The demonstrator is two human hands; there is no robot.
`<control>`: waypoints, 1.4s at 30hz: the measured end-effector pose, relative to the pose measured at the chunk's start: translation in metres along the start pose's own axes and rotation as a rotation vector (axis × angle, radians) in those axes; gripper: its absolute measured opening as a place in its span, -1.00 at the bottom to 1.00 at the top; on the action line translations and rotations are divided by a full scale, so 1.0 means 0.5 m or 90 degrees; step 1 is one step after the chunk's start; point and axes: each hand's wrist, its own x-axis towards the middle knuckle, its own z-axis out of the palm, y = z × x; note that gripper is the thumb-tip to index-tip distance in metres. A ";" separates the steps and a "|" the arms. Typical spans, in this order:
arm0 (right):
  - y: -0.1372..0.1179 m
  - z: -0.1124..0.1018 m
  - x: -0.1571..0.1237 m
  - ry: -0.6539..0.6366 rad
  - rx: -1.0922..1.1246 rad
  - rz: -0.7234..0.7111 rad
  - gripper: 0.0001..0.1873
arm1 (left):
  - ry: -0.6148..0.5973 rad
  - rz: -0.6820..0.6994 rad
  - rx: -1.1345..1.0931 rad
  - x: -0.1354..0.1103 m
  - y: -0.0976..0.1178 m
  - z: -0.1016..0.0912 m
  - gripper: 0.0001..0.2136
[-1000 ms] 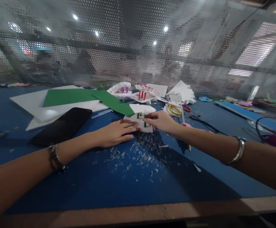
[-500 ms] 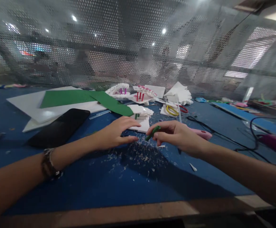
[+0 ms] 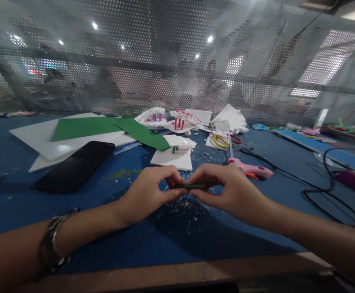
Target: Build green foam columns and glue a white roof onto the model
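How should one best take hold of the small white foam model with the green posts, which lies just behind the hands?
Grip the flat base plate by its left and right edges, coming from the near side, which lies free. The top piece stands on thin green posts and would probably give way if pinched.

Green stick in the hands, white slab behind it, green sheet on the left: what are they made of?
Green stick: matte, thin, probably foam or plastic; too small to tell. White slab: looks like foam board, matte, thick cut edge, white shavings nearby. Green sheet: matte card or thin foam, lying flat, no sheen.
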 end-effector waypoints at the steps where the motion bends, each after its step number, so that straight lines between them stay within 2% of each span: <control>1: 0.000 -0.001 -0.001 0.002 -0.020 -0.016 -0.94 | 0.001 -0.001 0.001 -0.001 0.001 0.001 -0.89; 6: 0.001 -0.002 -0.003 0.019 -0.032 -0.058 -0.93 | -0.033 -0.028 -0.072 0.002 0.005 0.002 -0.90; 11: 0.007 0.000 0.001 0.025 0.009 -0.048 -0.93 | -0.069 -0.074 -0.189 0.006 0.006 0.002 -0.93; 16: 0.014 -0.007 0.004 0.041 -0.050 -0.058 -0.90 | -0.089 -0.166 -0.276 0.013 0.004 0.003 -0.92; 20: 0.018 -0.008 0.003 0.021 -0.092 -0.097 -0.85 | -0.130 -0.240 -0.298 0.015 -0.004 0.006 -0.93; 26: 0.013 -0.007 0.010 -0.045 -0.150 -0.166 -0.85 | -0.196 -0.179 -0.193 0.011 -0.006 0.005 -0.82; 30: 0.009 -0.010 0.017 -0.075 -0.162 -0.201 -0.82 | -0.242 -0.148 -0.134 0.014 -0.003 -0.005 -0.88; 35: 0.010 -0.020 0.026 -0.074 -0.126 -0.163 -0.84 | -0.222 -0.135 -0.103 0.018 -0.003 -0.008 -0.91; 40: 0.018 -0.035 0.032 -0.002 -0.055 -0.020 -0.80 | -0.187 -0.166 -0.114 0.019 -0.004 -0.005 -0.92; 42: 0.021 -0.038 0.031 -0.020 -0.035 0.000 -0.79 | -0.182 -0.168 -0.131 0.018 -0.004 -0.005 -0.91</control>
